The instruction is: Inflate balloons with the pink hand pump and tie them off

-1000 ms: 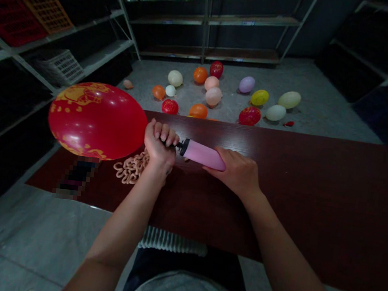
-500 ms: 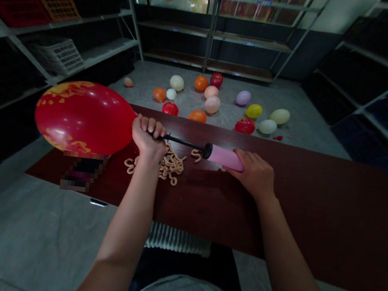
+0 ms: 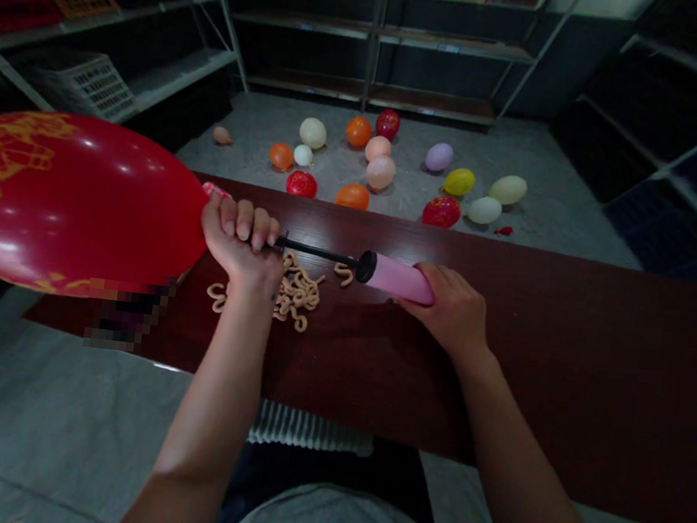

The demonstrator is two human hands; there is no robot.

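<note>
A large red balloon (image 3: 84, 206) with yellow prints fills the left of the view. My left hand (image 3: 241, 237) is closed round its neck and the black end of a hand pump. The pump's black rod runs right into its pink barrel (image 3: 400, 278), which my right hand (image 3: 453, 307) grips at the far end. Beneath and beside my left wrist, a pile of tan curled pieces (image 3: 298, 293) lies on the dark red table (image 3: 564, 362). The balloon's mouth is hidden in my fingers.
Several inflated balloons, among them an orange one (image 3: 353, 196) and a yellow one (image 3: 459, 182), lie on the floor beyond the table. Metal shelves (image 3: 439, 43) stand behind. Crates (image 3: 101, 86) are on the left shelving. A blurred dark item (image 3: 128, 316) lies at the table's left.
The red balloon has grown larger and reaches the left edge of the view. My left hand has shifted slightly left with the rod. The view has tilted down a little.
</note>
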